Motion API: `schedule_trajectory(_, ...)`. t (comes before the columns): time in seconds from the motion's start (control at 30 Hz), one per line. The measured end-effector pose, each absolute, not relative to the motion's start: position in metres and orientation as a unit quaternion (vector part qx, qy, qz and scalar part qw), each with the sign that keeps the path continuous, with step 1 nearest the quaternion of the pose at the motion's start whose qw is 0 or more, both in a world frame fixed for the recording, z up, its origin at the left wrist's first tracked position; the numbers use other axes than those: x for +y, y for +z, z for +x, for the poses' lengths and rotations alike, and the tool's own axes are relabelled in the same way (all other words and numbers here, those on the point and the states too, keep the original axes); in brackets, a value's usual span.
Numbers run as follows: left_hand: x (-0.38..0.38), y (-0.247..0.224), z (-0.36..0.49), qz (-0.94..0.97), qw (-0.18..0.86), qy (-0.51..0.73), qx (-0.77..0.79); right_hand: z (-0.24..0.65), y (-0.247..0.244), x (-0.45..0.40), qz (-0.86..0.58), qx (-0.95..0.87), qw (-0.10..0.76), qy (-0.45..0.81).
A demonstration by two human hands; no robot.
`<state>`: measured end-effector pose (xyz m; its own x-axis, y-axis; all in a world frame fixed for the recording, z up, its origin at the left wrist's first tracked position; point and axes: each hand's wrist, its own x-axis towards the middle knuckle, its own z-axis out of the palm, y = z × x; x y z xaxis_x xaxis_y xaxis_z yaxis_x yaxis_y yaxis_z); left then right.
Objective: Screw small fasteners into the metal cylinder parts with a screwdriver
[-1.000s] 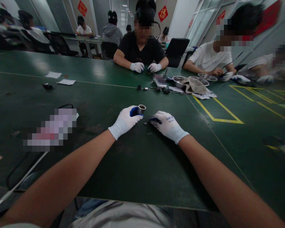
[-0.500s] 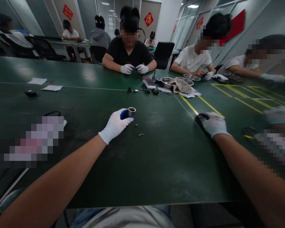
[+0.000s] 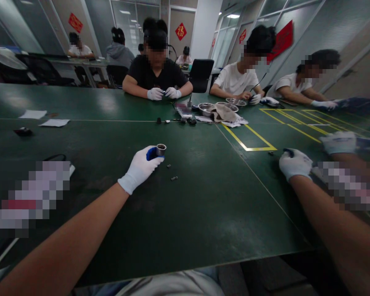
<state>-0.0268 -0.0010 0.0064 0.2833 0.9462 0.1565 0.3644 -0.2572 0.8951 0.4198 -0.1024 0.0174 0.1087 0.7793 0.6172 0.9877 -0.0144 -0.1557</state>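
Note:
My left hand (image 3: 143, 168), in a white glove with blue-coated fingers, is closed around a small metal cup (image 3: 161, 149). The cup stands upright, its round mouth facing up and something dark inside. Just right of and below it, two small metal rings (image 3: 168, 166) lie on the green table, with a short row of further rings (image 3: 174, 178) nearer to me. Far to the right, my gloved right hand (image 3: 296, 164) rests low over the table with its fingers curled; whatever they may hold is hidden. A small dark piece (image 3: 271, 153) lies just left of its fingertips.
Metal bowls (image 3: 206, 108) and a cloth (image 3: 223, 112) sit across the table near dark small parts (image 3: 189, 121). Yellow tape (image 3: 260, 149) marks the surface. A neighbour's gloved hand (image 3: 341, 142) is close to my right hand. White papers (image 3: 54, 122) lie left.
My right hand has shifted right, away from the yellow tape, uncovering the small dark piece. My left hand still holds the cup. The view has turned slightly right.

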Motion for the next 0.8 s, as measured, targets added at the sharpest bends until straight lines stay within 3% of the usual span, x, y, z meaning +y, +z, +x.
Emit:
schedule_trajectory(0.27, -0.006, 0.001, -0.026, 0.742, 0.353, 0.384, 0.423, 0.354, -0.021, -0.087, -0.622, -0.684, 0.341, -0.172)
schedule_trajectory(0.37, -0.012, -0.002, -0.023, 0.767, 0.303, 0.389, 0.411, 0.292, -0.032, -0.078, -0.555, -0.741, 0.369, -0.080)
schedule_trajectory(0.57, -0.021, -0.009, -0.012, 0.815, 0.193, 0.383, 0.391, 0.159, -0.029, -0.056, -0.483, -0.685, 0.531, 0.126)
schedule_trajectory(0.8, -0.009, -0.006, -0.019, 0.833, 0.179, 0.307, 0.423, 0.149, -0.031, -0.044, -0.524, -0.491, 0.674, 0.175)
